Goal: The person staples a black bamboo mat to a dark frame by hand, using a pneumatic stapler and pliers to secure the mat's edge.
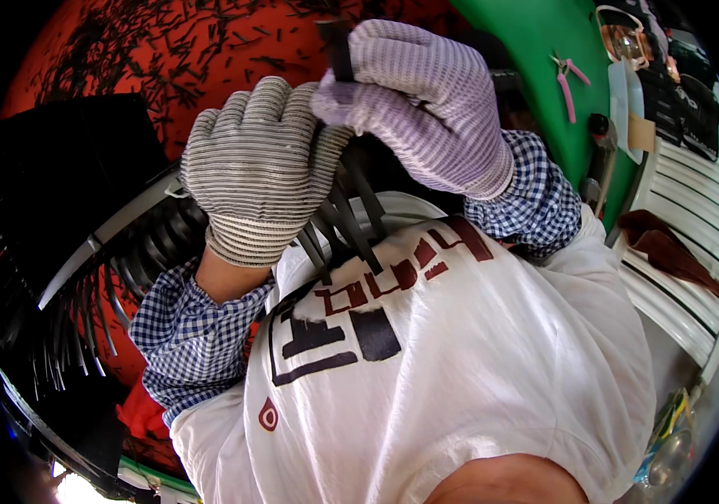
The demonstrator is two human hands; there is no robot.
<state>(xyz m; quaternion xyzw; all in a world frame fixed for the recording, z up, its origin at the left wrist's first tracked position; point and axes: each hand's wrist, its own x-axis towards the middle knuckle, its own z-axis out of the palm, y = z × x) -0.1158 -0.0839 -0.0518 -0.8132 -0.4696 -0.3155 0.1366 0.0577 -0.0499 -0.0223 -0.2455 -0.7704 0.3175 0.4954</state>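
Note:
My left hand [250,168], in a grey striped knit glove, is closed, back up, with its fingers curled down over dark material. What it grips is hidden under the palm. Beside it my right hand [426,109], in a lilac and white striped glove, pinches a flat black strip [340,60] between thumb and curled fingers. Several more black strips [351,220] come out below the two hands and reach toward my white shirt. Left of my left hand, a row of curved black strips [158,244] hangs along a pale band [115,220].
Short black clippings lie scattered over a red surface [208,59]. A large black panel [73,160] stands at the left. Pink-handled pliers [566,88] lie on a green surface [536,42] at the right. Beyond is a white slatted surface [687,193] with a brown cloth [666,248].

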